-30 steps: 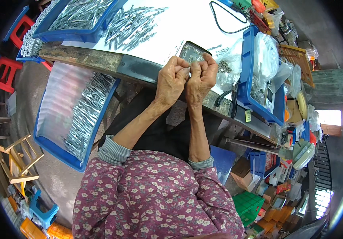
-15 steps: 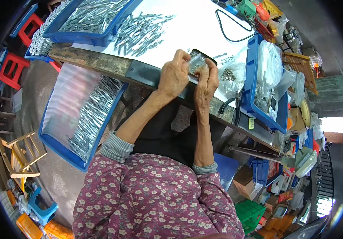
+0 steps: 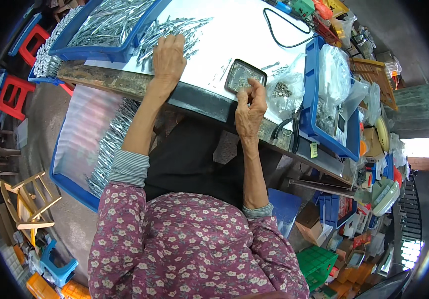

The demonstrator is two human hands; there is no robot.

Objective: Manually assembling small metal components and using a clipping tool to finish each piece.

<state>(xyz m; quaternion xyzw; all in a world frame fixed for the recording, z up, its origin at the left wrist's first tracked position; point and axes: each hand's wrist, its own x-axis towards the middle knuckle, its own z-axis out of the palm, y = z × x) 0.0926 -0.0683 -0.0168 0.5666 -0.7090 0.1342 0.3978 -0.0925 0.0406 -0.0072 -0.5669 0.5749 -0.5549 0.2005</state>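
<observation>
Head: long metal strips (mostly) slant away rightward.

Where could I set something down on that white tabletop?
There's bare white tabletop between the metal strips and the black cable, beyond the dark tray. Crowded: right of the tray, with a plastic bag and blue bin, and at the strips, under the left hand.

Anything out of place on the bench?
No obvious damage. Slightly untidy: a few thin metal pieces lie loose beside the dark tray, and black-handled pliers lie at the front edge of the bench, perhaps easily knocked.
</observation>
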